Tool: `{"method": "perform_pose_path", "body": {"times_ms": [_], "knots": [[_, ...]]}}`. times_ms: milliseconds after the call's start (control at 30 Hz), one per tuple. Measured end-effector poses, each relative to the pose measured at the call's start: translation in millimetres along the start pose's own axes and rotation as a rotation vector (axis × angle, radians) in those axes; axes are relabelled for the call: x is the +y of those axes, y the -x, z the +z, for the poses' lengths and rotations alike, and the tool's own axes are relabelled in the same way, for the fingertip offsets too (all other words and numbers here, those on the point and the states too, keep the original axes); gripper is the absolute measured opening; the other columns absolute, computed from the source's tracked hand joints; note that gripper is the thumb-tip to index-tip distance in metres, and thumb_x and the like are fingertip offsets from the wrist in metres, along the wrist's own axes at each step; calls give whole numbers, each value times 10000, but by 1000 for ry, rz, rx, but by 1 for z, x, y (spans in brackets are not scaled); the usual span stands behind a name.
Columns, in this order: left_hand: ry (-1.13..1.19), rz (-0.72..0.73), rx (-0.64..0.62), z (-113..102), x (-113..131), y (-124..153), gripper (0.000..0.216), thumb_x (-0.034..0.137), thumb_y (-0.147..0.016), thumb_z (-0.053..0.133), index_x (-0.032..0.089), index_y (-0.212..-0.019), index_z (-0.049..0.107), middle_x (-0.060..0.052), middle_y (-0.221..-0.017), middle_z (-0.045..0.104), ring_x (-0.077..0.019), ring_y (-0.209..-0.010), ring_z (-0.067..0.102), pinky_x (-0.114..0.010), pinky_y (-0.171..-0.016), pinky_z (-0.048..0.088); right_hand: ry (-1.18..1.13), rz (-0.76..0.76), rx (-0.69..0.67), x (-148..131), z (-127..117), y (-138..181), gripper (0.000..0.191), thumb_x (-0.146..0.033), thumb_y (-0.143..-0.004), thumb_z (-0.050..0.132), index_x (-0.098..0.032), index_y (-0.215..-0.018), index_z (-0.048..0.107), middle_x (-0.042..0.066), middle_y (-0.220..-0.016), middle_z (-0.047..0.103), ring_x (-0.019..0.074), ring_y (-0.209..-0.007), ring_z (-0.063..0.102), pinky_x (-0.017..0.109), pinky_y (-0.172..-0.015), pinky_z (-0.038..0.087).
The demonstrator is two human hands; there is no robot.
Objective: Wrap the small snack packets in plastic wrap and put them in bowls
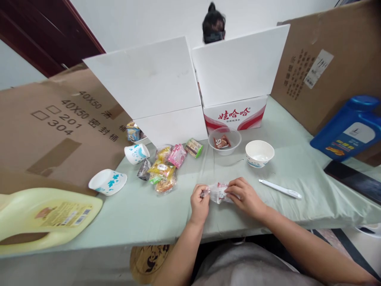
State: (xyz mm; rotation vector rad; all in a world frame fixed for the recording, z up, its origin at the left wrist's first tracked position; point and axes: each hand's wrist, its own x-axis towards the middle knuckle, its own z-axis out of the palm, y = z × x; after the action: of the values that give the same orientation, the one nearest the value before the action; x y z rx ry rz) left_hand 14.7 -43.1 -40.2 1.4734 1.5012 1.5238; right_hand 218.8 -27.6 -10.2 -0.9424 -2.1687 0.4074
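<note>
Between my two hands, low over the table's near side, is a clear plastic wrapper (216, 193) with some red print. My left hand (200, 201) pinches its left end, fingers closed. At the other end, the bent fingers of my right hand (244, 195) grip the plastic. What the wrapper contains, if anything, I cannot make out. Right of my right hand lies a white utility knife (280, 189). Beyond the hands stand a clear plastic bowl (235, 140) with a brown snack packet (222, 142) in it and a white paper bowl (259, 154).
Several wrapped snacks (163, 170) are heaped left of centre, near two tipped paper cups (137, 153). White panels (145, 83) and a carton (235, 114) wall the back. A yellow jug (50, 218) lies left; a blue bottle (349, 129) and phone (354, 180) are right. A person (213, 24) sits behind.
</note>
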Motion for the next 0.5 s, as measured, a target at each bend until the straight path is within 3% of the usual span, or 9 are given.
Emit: {"method": "perform_pose_path", "body": {"times_ms": [133, 300, 433, 500], "knots": [[23, -41, 85, -2, -6, -1, 24, 204, -751, 555, 198, -731, 544, 16, -733, 536, -140, -708, 529, -240, -687, 434, -9, 148, 225, 19, -27, 18, 111, -241, -931, 516, -224, -958, 622, 76, -986, 668, 224, -971, 610, 401, -865, 500], [76, -62, 167, 0, -14, 0, 65, 218, -779, 548, 208, -810, 492, -2, -875, 542, -140, -818, 555, -244, -751, 453, 71, 410, 282, 45, -45, 46, 135, -265, -890, 473, -228, -940, 592, 71, -993, 678, 240, -963, 626, 397, -807, 519], [153, -4, 290, -1, -15, 1, 199, 310, -832, 568, 223, -994, 490, -51, -1075, 561, -176, -1028, 574, -314, -906, 456, 117, 429, 377, 47, -51, 52, 164, -257, -892, 459, -222, -983, 591, 89, -1037, 660, 249, -1016, 607, 421, -869, 504], [127, -7, 266, -1, -14, 0, 336, 370, -844, 593, 222, -1130, 499, -76, -1130, 575, -196, -1086, 571, -341, -943, 450, 130, 415, 387, 44, -52, 45, 210, -309, -912, 480, -215, -1065, 590, 107, -1085, 650, 260, -1050, 598, 426, -885, 501]]}}
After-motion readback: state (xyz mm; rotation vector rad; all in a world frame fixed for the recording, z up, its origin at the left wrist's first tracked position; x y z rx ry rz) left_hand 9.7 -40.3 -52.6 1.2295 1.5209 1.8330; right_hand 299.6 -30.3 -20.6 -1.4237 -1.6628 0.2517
